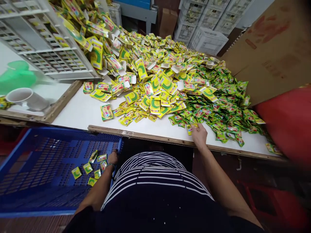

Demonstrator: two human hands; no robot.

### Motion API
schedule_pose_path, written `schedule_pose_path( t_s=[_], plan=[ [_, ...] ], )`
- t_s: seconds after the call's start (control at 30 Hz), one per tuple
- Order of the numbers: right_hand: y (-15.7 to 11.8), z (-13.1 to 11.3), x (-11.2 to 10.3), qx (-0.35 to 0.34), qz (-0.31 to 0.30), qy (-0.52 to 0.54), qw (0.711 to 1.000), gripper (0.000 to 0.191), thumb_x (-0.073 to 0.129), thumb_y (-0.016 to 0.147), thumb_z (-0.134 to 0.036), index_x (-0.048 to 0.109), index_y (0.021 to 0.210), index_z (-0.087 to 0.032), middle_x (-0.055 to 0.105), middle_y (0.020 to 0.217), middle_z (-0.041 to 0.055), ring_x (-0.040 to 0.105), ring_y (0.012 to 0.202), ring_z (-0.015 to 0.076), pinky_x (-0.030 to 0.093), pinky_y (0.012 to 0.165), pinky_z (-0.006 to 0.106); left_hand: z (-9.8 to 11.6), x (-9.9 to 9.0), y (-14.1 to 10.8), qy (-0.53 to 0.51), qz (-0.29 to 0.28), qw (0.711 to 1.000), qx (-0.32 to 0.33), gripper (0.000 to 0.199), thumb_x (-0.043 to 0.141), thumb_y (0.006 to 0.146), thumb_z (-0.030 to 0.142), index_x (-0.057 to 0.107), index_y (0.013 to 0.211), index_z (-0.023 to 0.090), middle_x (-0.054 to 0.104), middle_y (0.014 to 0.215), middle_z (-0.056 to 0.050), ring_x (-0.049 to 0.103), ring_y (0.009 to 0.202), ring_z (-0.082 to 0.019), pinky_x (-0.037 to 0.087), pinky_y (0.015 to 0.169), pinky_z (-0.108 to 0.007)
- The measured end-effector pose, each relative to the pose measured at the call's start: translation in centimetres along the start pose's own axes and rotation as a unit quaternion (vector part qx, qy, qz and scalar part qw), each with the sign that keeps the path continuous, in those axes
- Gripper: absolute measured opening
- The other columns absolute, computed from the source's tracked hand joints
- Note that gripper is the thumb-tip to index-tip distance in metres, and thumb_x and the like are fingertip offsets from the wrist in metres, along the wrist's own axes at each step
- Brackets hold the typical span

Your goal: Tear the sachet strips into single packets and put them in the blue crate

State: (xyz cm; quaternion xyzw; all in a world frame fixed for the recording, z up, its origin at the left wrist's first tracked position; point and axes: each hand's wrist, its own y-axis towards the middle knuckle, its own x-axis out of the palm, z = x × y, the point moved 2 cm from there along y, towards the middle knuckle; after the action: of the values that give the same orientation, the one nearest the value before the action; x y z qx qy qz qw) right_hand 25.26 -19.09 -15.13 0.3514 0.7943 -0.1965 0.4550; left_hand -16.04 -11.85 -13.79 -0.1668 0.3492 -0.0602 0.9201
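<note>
At the front edge of the desk [75,114]: picking work in hand, by the look of it; one small piece at the fingertips, just inside the wooden strip [155,137].
Right hand [200,135]: narrow, pinching a yellow packet [189,129] between thumb and fingers, low over the white surface.
Yellow packet: at the near fringe of the green sachets [213,111], near the desk's edge.
Facing: printed side up, free end pointing left, away from the palm. Long axis partly under the fingers; seems to run roughly along the strip, cannot tell for sure.
Next move, judged: calls for a light, steady pinch and a small lift, clear of the neighbouring sachets and the strip.
Left hand [113,157]: low, curled at the right-hand rim of the blue crate [36,213]; cannot tell how tightly closed, or whether on anything.
Inside the crate: a few small yellow boxes [76,173], scattered at mixed angles.
Mid-desk: heaped yellow cartons [167,83], some with flaps open, running into the sachets at right.
Left side: tilted white crate [31,35] beside the heap; pale mug [21,96] nearby.
</note>
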Motion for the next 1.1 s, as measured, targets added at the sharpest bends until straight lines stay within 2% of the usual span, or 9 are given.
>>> schedule_pose_path(
  t_s=[0.13, 0.33, 0.4, 0.47, 0.63, 0.77, 0.87, 0.97, 1.1],
  plan=[
    [1.7, -3.6, 1.5, -0.075, -0.024, 0.073, 0.994, 0.041, 0.040, 0.087, -0.053, 0.060, 0.094, -0.018, 0.059, 0.073, 0.0053, 0.051, 0.067, 0.0218, 0.043, 0.066, 0.034, -1.5, -0.6, -0.4, -0.026, 0.063, 0.997, -0.046, 0.040, 0.064, 0.089, 0.036, 0.058, 0.124, 0.016, 0.059, 0.123, -0.008, 0.059, 0.113, -0.026, 0.053, 0.090, -0.040],
    [1.9, -7.0, 4.5, -0.182, -0.094, 0.034, 0.978, 0.022, 0.050, 0.081, -0.030, 0.061, 0.094, -0.016, 0.060, 0.095, 0.0124, 0.053, 0.094, 0.0268, 0.044, 0.085, 0.041, -3.9, -4.2, 1.9, -0.010, 0.226, 0.962, -0.154, 0.038, 0.053, 0.094, 0.028, 0.049, 0.127, 0.009, 0.061, 0.114, -0.013, 0.060, 0.102, -0.021, 0.049, 0.095, -0.044],
    [0.9, -6.9, 4.9, -0.216, -0.103, 0.002, 0.971, 0.025, 0.047, 0.083, -0.027, 0.059, 0.101, -0.015, 0.058, 0.104, 0.0144, 0.053, 0.098, 0.0272, 0.044, 0.084, 0.040, -2.8, -6.3, 2.7, -0.005, 0.309, 0.943, -0.119, 0.040, 0.053, 0.092, 0.027, 0.045, 0.127, 0.008, 0.061, 0.108, -0.011, 0.059, 0.098, -0.020, 0.047, 0.096, -0.040],
    [-0.1, -6.8, 5.1, -0.237, -0.120, -0.029, 0.963, 0.026, 0.043, 0.086, -0.026, 0.058, 0.105, -0.015, 0.058, 0.103, 0.0144, 0.055, 0.092, 0.0264, 0.044, 0.077, 0.037, 0.2, -7.7, 3.6, -0.001, 0.364, 0.931, 0.021, 0.039, 0.058, 0.088, 0.030, 0.049, 0.121, 0.012, 0.060, 0.104, -0.007, 0.059, 0.091, -0.018, 0.049, 0.090, -0.034],
    [-1.7, -7.8, 5.0, -0.232, -0.144, 0.027, 0.962, 0.020, 0.043, 0.089, -0.034, 0.055, 0.096, -0.019, 0.062, 0.084, 0.0091, 0.057, 0.078, 0.0252, 0.041, 0.068, 0.034, 11.9, -3.5, 6.7, 0.167, 0.181, 0.889, 0.386, 0.032, 0.055, 0.084, 0.016, 0.061, 0.115, 0.019, 0.061, 0.118, -0.011, 0.054, 0.112, -0.025, 0.046, 0.099, -0.042],
    [-2.6, -8.9, 4.2, -0.243, -0.100, 0.100, 0.960, 0.024, 0.041, 0.091, -0.040, 0.055, 0.096, -0.020, 0.065, 0.090, 0.0111, 0.060, 0.085, 0.0262, 0.046, 0.074, 0.037, 18.0, 4.5, 10.1, 0.302, -0.025, 0.812, 0.499, 0.044, 0.058, 0.081, 0.009, 0.063, 0.123, 0.021, 0.045, 0.148, -0.013, 0.034, 0.139, -0.035, 0.032, 0.111, -0.054],
    [-3.1, -8.6, 3.2, -0.252, -0.083, 0.120, 0.957, 0.027, 0.045, 0.090, -0.044, 0.057, 0.093, -0.020, 0.066, 0.093, 0.0116, 0.060, 0.086, 0.0257, 0.048, 0.077, 0.039, 19.8, 7.6, 12.8, 0.282, -0.106, 0.799, 0.520, 0.031, 0.056, 0.087, 0.011, 0.070, 0.112, 0.023, 0.056, 0.138, -0.010, 0.033, 0.142, -0.033, 0.028, 0.112, -0.056],
    [-3.1, -8.1, 2.5, -0.234, -0.074, 0.131, 0.961, 0.029, 0.051, 0.088, -0.046, 0.060, 0.093, -0.019, 0.067, 0.093, 0.0108, 0.061, 0.086, 0.0252, 0.049, 0.080, 0.041, 20.9, 6.2, 14.6, 0.178, -0.083, 0.831, 0.520, 0.024, 0.056, 0.092, 0.020, 0.068, 0.113, 0.021, 0.062, 0.132, -0.008, 0.041, 0.139, -0.027, 0.034, 0.111, -0.047],
    [-3.1, -9.4, 2.5, -0.175, -0.114, 0.206, 0.956, 0.033, 0.059, 0.085, -0.050, 0.063, 0.097, -0.020, 0.067, 0.088, 0.0065, 0.062, 0.078, 0.0219, 0.052, 0.076, 0.039, 21.1, -0.2, 13.8, 0.045, 0.000, 0.905, 0.423, 0.038, 0.039, 0.101, 0.033, 0.060, 0.115, 0.005, 0.065, 0.111, -0.010, 0.060, 0.111, -0.019, 0.042, 0.096, -0.036]
  ],
)
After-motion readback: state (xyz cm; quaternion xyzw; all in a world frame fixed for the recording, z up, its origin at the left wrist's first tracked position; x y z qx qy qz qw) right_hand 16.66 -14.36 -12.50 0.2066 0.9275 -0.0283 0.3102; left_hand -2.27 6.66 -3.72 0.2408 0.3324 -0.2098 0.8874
